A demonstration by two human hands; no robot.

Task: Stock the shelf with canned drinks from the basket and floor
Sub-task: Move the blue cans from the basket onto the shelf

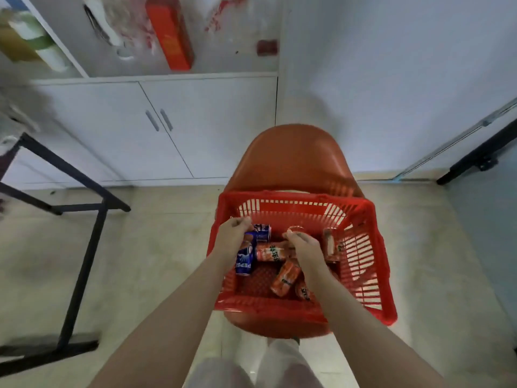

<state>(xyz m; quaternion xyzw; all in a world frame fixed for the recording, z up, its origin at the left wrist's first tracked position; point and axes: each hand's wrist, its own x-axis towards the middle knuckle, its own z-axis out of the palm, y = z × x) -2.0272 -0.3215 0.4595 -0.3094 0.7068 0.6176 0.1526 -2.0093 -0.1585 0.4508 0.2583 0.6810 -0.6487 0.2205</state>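
A red plastic basket (363, 247) sits on an orange chair (296, 158) in front of me. Inside lie two blue Pepsi cans and several orange drink cans (285, 278). My left hand (230, 238) is at the basket's left wall, its fingers curled round one blue Pepsi can (245, 259). The second blue can (263, 232) lies just beyond it. My right hand (303, 246) reaches into the middle of the basket, with fingers curled over an orange can (295, 229) that is mostly hidden under them. Another orange can (270, 253) lies between my hands.
White cabinet doors (167, 121) with a shelf above them stand behind the chair; a red box (170, 32) and blurred packages rest on that shelf. A black metal table frame (84, 247) stands at the left. A glass door frame (475, 152) is at the right. The floor is beige tile.
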